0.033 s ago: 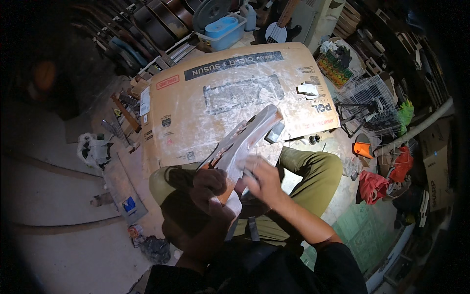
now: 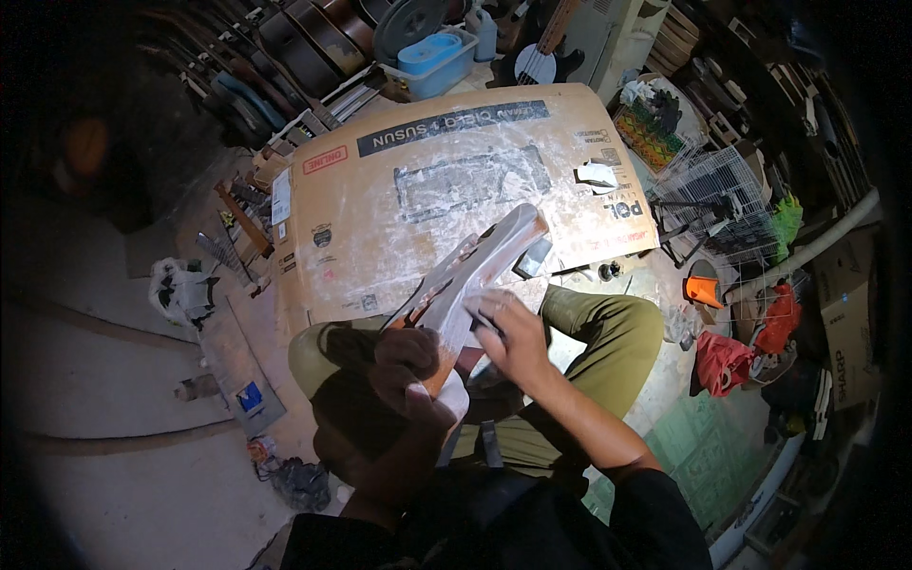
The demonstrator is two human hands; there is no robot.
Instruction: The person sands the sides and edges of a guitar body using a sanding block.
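Note:
A solid guitar body [image 2: 467, 275], seen along its edge, is propped up over my lap and slants away to the right. Pale dust coats its curved side, and bare brown wood shows at both ends. My left hand [image 2: 408, 366] grips its near end, fingers wrapped round the wood and in shadow. Against the dusty side, to the right, my right hand [image 2: 513, 334] is closed with the fingers curled. A thin greyish edge shows between its thumb and fingers; it looks like folded sandpaper [image 2: 484, 323], mostly hidden by the hand.
A flattened cardboard sheet [image 2: 351, 247], streaked with dust, lies before my crossed legs. A dark block [image 2: 534, 258] and a white scrap [image 2: 597, 176] are on it. Guitars and a plastic tub [image 2: 432, 71] stand behind. At right are a wire rack [image 2: 727, 195] and red cloth [image 2: 722, 363].
My right hand has shifted slightly along the guitar body's side and shows less blur. My left hand and the guitar body look unchanged.

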